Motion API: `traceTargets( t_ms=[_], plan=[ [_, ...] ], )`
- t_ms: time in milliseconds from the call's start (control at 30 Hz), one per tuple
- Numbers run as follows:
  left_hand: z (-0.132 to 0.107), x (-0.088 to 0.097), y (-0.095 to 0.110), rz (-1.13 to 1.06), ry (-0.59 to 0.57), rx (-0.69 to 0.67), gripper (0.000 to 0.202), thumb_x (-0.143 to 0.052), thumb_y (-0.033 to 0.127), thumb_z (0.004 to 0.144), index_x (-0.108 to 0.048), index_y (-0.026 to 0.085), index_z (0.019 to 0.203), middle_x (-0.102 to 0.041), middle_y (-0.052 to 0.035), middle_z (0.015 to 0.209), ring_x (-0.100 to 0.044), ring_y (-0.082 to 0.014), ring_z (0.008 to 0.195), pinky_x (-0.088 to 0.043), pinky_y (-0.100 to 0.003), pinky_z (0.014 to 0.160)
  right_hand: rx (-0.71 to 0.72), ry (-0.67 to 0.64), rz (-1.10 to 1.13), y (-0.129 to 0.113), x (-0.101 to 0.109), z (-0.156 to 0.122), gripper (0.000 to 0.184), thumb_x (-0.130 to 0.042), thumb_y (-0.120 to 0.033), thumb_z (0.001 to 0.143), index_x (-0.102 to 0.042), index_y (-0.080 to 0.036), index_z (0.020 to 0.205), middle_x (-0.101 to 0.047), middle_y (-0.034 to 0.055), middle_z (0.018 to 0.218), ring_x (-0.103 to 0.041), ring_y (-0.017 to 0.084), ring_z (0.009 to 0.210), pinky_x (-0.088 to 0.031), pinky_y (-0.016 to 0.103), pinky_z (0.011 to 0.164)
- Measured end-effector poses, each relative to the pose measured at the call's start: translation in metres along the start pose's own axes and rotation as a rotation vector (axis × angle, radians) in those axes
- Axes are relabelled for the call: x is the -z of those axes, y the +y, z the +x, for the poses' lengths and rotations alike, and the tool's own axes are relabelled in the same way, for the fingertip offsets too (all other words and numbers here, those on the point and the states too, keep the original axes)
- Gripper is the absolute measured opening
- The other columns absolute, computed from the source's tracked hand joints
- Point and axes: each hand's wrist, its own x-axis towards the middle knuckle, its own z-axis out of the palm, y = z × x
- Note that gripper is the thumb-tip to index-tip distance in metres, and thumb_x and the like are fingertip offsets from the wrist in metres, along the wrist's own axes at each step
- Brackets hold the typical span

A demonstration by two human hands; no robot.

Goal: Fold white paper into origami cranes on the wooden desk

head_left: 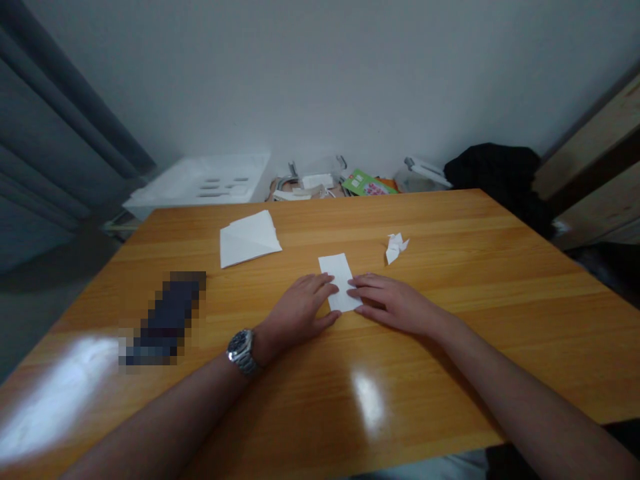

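White paper rectangle [341, 275] laid flat near middle of wooden table [460, 257], between two hands. Left hand [300, 308], watch [242, 351] worn at wrist, loosely opened; fingertips rested on rectangle's left side. Right hand [395, 303] likewise opened, fingers spread, fingertips placed along right edge. Rectangle touched by both, clasped by neither. Paper stack [250, 239] set beyond, to left; small folded paper figure [395, 247] placed beyond right hand.

Homelike room with curtain [55, 107] and wooden table [465, 260]
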Motion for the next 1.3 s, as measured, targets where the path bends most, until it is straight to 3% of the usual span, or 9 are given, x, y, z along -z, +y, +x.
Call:
traceTargets(
  t_ms=[233, 367, 567, 800, 1100, 1300],
  plan=[
    [0.000, 0.000, -0.001, -0.032, 0.042, 0.025, 0.032, -0.053, 0.036, 0.099, -0.065, 0.015, 0.121, -0.062, -0.0144, 0.138, -0.061, -0.0274, 0.125, -0.048, -0.045, 0.110, 0.001, 0.012, 0.027, 0.004, -0.003, -0.001, 0.040, -0.063, -0.035, 0.095, -0.064, -0.024, 0.134, -0.061, 0.0120, 0.141, -0.058, 0.027, 0.130, -0.049, 0.046, 0.108],
    [0.001, 0.001, -0.001, -0.045, 0.055, 0.014, 0.030, -0.052, 0.035, 0.099, -0.066, 0.017, 0.119, -0.064, -0.0135, 0.136, -0.063, -0.0270, 0.122, -0.050, -0.045, 0.107, -0.014, 0.042, 0.042, 0.005, -0.004, 0.000, 0.029, -0.060, -0.029, 0.097, -0.070, -0.025, 0.124, -0.066, 0.0107, 0.135, -0.063, 0.025, 0.123, -0.052, 0.044, 0.104],
    [0.000, 0.001, -0.002, -0.070, 0.010, -0.044, 0.054, -0.065, 0.058, 0.089, -0.062, 0.019, 0.126, -0.063, -0.0131, 0.137, -0.061, -0.0299, 0.123, -0.048, -0.046, 0.108, -0.010, 0.095, 0.096, 0.002, -0.003, 0.002, 0.024, -0.051, -0.028, 0.101, -0.074, -0.025, 0.107, -0.074, 0.0074, 0.117, -0.068, 0.022, 0.110, -0.054, 0.041, 0.097],
    [0.003, -0.003, -0.008, -0.141, 0.031, 0.034, 0.027, -0.057, 0.032, 0.098, -0.062, 0.021, 0.122, -0.067, -0.0081, 0.128, -0.065, -0.0222, 0.115, -0.054, -0.037, 0.101, -0.106, 0.144, 0.191, -0.001, -0.005, 0.005, 0.024, -0.048, -0.031, 0.103, -0.070, -0.022, 0.105, -0.074, 0.0072, 0.103, -0.069, 0.020, 0.094, -0.054, 0.034, 0.085],
    [0.008, -0.003, -0.007, -0.228, 0.083, 0.059, 0.019, -0.052, 0.027, 0.100, -0.069, 0.020, 0.102, -0.067, -0.0052, 0.123, -0.067, -0.0182, 0.107, -0.055, -0.032, 0.098, -0.146, 0.205, 0.198, -0.001, -0.004, 0.008, 0.023, -0.048, -0.033, 0.102, -0.067, -0.020, 0.102, -0.071, 0.0080, 0.098, -0.066, 0.021, 0.090, -0.051, 0.034, 0.081],
    [0.012, -0.004, -0.008, -0.196, 0.108, 0.083, 0.017, -0.056, 0.026, 0.098, -0.069, 0.018, 0.091, -0.067, -0.0081, 0.122, -0.066, -0.0220, 0.107, -0.053, -0.037, 0.099, -0.211, 0.253, 0.195, 0.000, -0.007, 0.013, 0.022, -0.050, -0.034, 0.101, -0.067, -0.020, 0.097, -0.070, 0.0070, 0.093, -0.064, 0.021, 0.085, -0.049, 0.033, 0.077]
  ],
)
